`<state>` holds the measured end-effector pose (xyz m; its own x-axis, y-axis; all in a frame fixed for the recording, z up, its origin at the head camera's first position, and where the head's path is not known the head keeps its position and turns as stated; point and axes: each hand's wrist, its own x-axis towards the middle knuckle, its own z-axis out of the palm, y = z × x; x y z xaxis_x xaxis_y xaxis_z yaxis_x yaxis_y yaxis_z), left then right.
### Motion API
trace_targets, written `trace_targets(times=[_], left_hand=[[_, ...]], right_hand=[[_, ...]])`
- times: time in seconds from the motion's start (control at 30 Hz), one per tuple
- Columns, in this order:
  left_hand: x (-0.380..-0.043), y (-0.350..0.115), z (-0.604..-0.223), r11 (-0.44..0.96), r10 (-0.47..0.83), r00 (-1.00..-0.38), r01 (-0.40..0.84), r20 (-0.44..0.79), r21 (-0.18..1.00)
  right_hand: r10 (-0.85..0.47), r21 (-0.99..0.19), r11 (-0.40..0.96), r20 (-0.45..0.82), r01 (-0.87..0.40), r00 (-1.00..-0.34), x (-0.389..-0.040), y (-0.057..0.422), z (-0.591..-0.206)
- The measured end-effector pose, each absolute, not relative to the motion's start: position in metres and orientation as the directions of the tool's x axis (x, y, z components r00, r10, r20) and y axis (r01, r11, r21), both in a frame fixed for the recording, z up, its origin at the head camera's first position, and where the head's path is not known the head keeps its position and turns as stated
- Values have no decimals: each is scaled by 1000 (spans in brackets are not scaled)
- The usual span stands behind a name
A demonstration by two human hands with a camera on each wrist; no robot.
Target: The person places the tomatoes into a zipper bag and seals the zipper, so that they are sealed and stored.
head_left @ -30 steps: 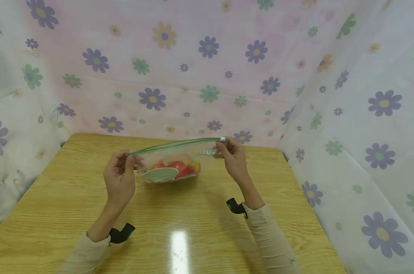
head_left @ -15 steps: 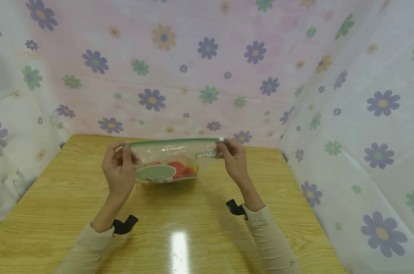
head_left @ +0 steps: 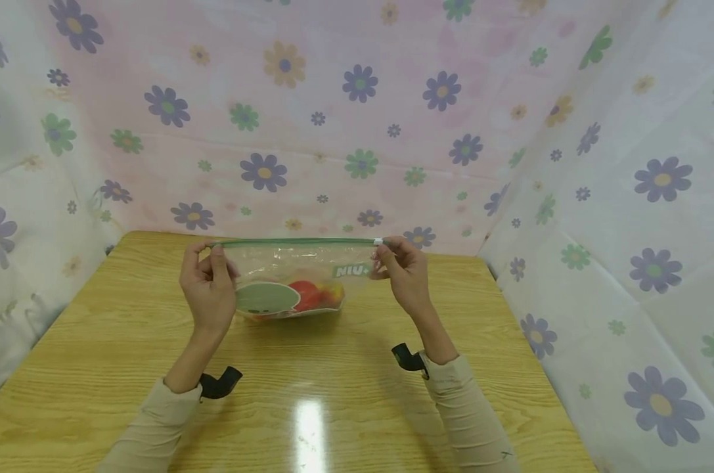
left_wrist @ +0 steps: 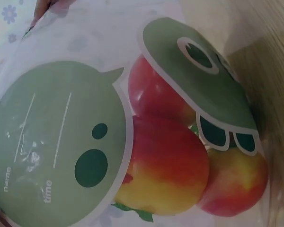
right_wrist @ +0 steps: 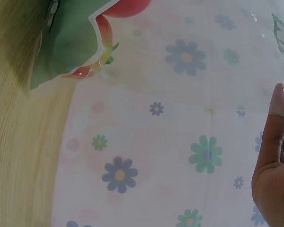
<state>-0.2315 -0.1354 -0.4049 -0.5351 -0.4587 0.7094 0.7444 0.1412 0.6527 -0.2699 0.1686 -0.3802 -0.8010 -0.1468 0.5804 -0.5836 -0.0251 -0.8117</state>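
A clear zip bag with a green zip strip hangs stretched between both hands, its lower part close over the table. My left hand pinches the bag's top left corner between thumb and fingers. At the other end, my right hand pinches the top right corner, with the thumb right at the white slider. The left wrist view shows round red-and-yellow fruits behind the clear plastic. Beside them is a printed green speech bubble with "name" and "time" lines.
The wood-grain table extends around the bag, with a bright reflection near its front. Flower-patterned sheets stand behind it and on both sides. Black camera mounts sit on both wrists.
My left hand has raised its corner, so the sagging zip strip is now straight and level. The bag's front has turned into fuller view. The slider has shifted slightly left with the right thumb.
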Motion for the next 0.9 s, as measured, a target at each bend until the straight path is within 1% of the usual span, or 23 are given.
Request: trace_targets(times=[0.17, 0.43, 0.57, 0.9], left_hand=[[-233, -138, -402, 193, -483, -498, 742, 720, 642], [-234, -142, -403, 229, -495, -484, 728, 722, 646], [-235, -143, -404, 220, -493, -494, 726, 717, 651], [-238, -143, -410, 186, -474, -543, 707, 693, 682]], right_hand=[[-89, -817, -1, 575, -577, -814, -271, 166, -380], [-43, -813, 50, 578, -580, -815, -272, 165, -382], [-48, -823, 55, 564, -566, -825, -271, 166, -384], [-78, -836, 44, 543, -547, -836, -272, 167, -385]])
